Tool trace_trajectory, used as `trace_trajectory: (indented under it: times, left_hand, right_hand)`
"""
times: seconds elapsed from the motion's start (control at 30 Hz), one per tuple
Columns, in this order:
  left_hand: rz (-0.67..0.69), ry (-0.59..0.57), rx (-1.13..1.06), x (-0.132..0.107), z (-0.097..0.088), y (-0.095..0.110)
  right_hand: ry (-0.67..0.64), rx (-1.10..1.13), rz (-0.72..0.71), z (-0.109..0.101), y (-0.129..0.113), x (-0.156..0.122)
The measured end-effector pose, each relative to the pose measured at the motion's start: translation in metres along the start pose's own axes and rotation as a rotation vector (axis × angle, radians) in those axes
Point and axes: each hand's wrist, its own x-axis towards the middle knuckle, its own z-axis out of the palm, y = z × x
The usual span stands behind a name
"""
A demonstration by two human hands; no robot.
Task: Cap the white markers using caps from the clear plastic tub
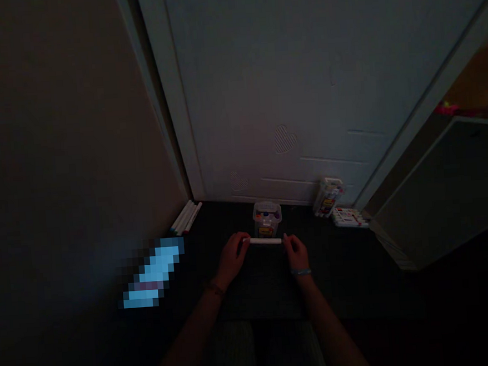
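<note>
The dark tabletop (350,270) fills the lower middle of the frame, its back edge against a pale panel (237,88) and its near edge at the bottom centre, above the person's legs. Its surface extends to either side of the hands, leftward to a blurred bright oblong (154,273).

At centre, a clear tub (277,225) holds things with orange and purple ends. Right of centre, a clear case (327,198) stands by the panel, a flat marker set (349,218) beside it; loose markers (183,216) lie centre-left.

Just in front of the tub, the white marker (266,241) is level, its left end pinched by the left hand (233,250), its right end by the right hand (297,252).
</note>
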Motion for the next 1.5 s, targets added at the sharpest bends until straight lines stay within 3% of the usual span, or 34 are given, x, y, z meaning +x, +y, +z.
trace_trajectory:
  times: [0.53, 0.87, 1.1, 1.4, 1.5]
  left_hand:
    - [-0.016, -0.035, -0.02, -0.001, 0.0, -0.004]
    - [0.034, -0.136, -0.046, -0.002, 0.0, 0.003]
    - [0.009, -0.12, -0.068, -0.001, -0.001, 0.0]
    - [0.016, -0.096, -0.104, -0.002, 0.0, 0.004]
    - [0.006, -0.044, -0.122, -0.002, -0.003, 0.006]
  right_hand:
    - [-0.001, -0.054, 0.008, -0.002, 0.004, 0.0]
    - [0.051, -0.11, 0.123, -0.004, 0.012, 0.001]
    - [0.024, -0.274, -0.088, -0.003, 0.012, 0.0]
    - [0.006, -0.417, -0.186, -0.003, 0.017, 0.0]
    - [-0.06, -0.479, -0.271, -0.001, 0.015, -0.002]
